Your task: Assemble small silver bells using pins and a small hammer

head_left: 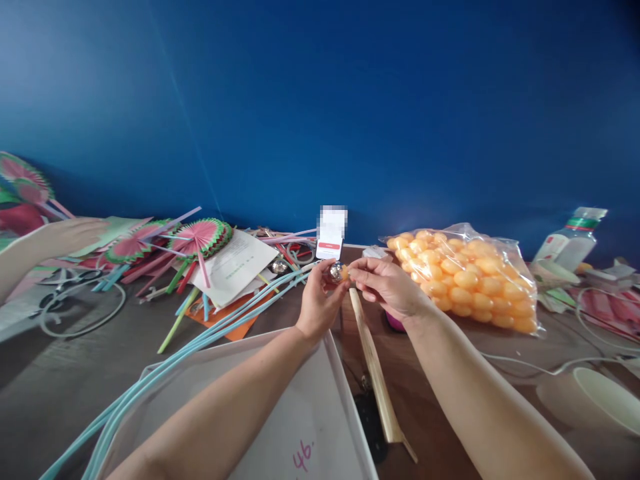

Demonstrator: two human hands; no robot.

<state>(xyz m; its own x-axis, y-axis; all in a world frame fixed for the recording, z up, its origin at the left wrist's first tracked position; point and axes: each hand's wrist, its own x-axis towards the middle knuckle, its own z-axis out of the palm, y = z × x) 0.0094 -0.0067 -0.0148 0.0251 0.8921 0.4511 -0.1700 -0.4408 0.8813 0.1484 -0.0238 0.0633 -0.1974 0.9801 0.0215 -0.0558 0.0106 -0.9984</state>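
Between the curled fingers and thumb of my left hand (324,293) is a small shiny silver ball (335,270). A yellowish-orange spot shows on the ball's right side; whether it is a separate piece or a reflection I cannot tell. My right hand (383,283) reaches in from the right, its thumb and index finger pinched together right beside the ball. What sits in that pinch, if anything, is too small to make out. Just behind both hands, a phone (329,250) with a lit screen stands upright. Another silver ball (280,267) lies on the table to the left.
A clear bag of orange egg-shaped pieces (465,280) lies to the right, near a bottle (570,237). Below are a white tray (300,427), long light-blue tubes (220,330) and a wooden stick (373,360). Paper fans (200,240) and another person's hand (75,235) are at left.
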